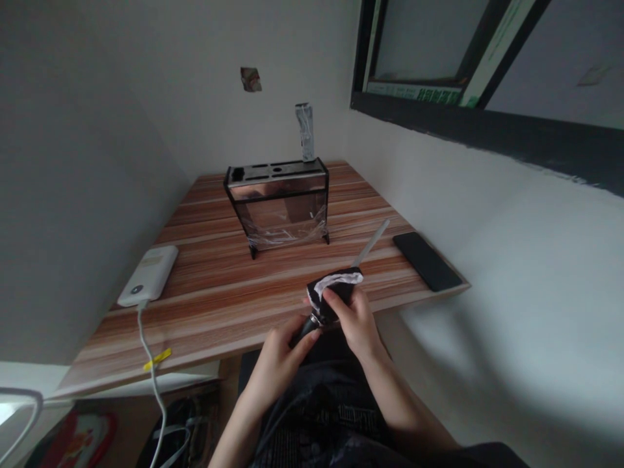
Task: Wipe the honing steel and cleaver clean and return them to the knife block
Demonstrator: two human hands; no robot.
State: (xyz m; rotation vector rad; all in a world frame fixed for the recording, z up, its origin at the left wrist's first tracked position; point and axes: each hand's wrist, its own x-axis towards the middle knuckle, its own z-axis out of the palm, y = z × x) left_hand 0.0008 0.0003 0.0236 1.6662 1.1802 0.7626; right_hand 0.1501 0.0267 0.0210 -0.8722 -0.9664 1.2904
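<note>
A knife (372, 243) with a long narrow blade and a black handle points up and to the right over the front of the table. My left hand (281, 352) is closed around its handle. A black cloth with a white edge (335, 294) is folded around the blade near the handle, hiding that part. My right hand (359, 320) presses the cloth against the blade, thumb on top. The blade's far end sticks out bare beyond the cloth.
A knife block (279, 190) with clear sides and a slotted top stands towards the back of the wood-grain table (205, 260). A black phone (426, 261) lies by the right edge. At left are a white power bank (150, 275) with a cable and yellow tape (158, 359).
</note>
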